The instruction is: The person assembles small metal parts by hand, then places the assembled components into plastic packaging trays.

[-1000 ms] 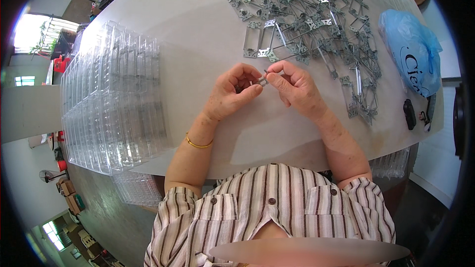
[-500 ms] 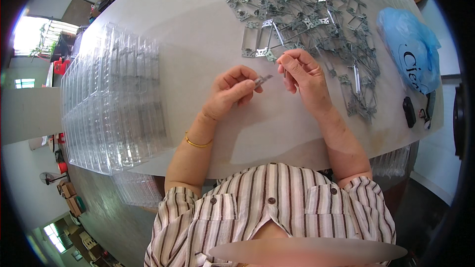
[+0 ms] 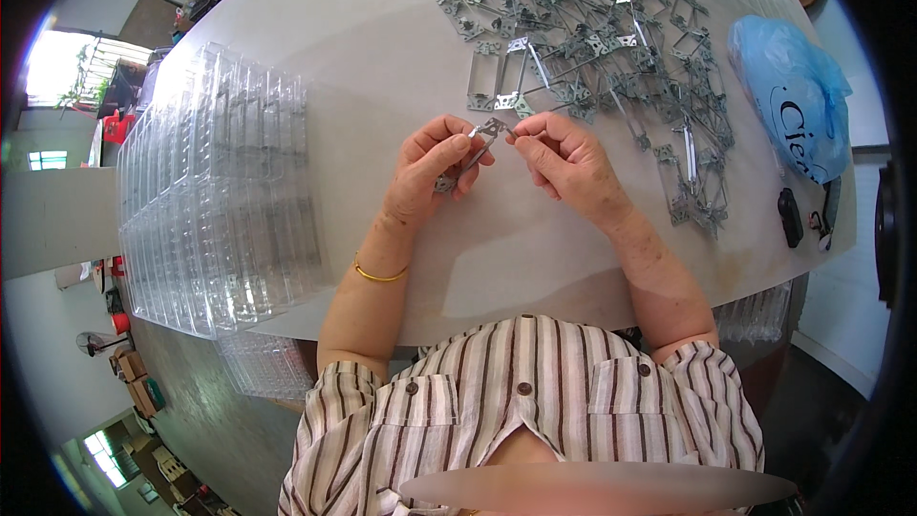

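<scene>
I see a small metal bracket [image 3: 475, 151] held above the grey table [image 3: 382, 48], pinched between my left hand [image 3: 432, 170] and right hand [image 3: 565, 159]. A pile of metal brackets [image 3: 611, 48] lies just beyond; stacked clear plastic trays [image 3: 215, 191] sit left.

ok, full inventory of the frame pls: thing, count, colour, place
metal bracket: one, grey, held between both hands
bracket pile: many, grey, far right of table
clear plastic trays: many, stacked, left of table
plastic bag: one, blue, right edge
small black items: two or so, below the bag
table: one, pale grey
bangle: one, gold, left wrist
striped shirt: one, white and brown
left hand: pinching the bracket
right hand: pinching its upper end
</scene>
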